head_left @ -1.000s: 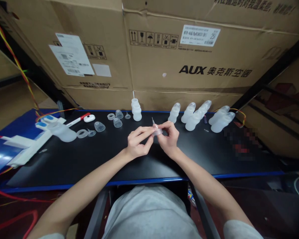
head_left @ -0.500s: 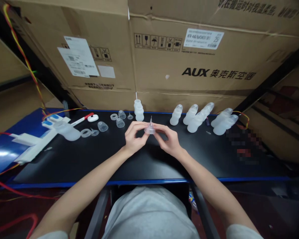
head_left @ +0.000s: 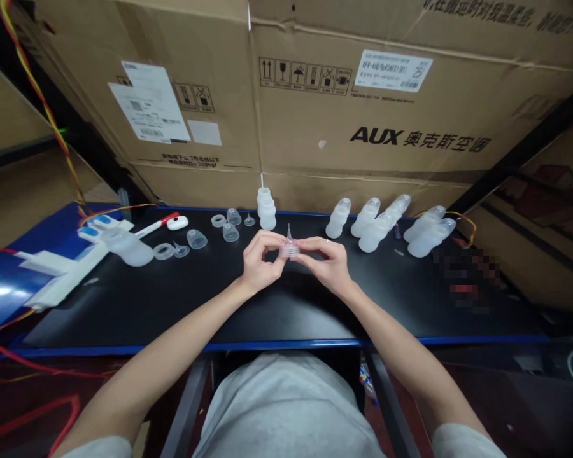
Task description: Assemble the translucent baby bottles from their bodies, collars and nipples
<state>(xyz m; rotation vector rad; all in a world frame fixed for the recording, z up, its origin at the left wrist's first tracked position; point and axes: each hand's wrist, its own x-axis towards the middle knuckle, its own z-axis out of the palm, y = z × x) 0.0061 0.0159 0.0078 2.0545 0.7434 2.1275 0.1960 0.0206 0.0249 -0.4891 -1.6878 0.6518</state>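
Nozzle pinched between left hand and right hand; bottles beyond (caps leftward).

caps left of nozzle, bottles right, boxes behind

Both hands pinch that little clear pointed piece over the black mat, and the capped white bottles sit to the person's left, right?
Not quite. The head view shows the capped white bottles to the person's right, not left. The rest holds: left hand and right hand both pinch the little clear pointed piece over the black mat.
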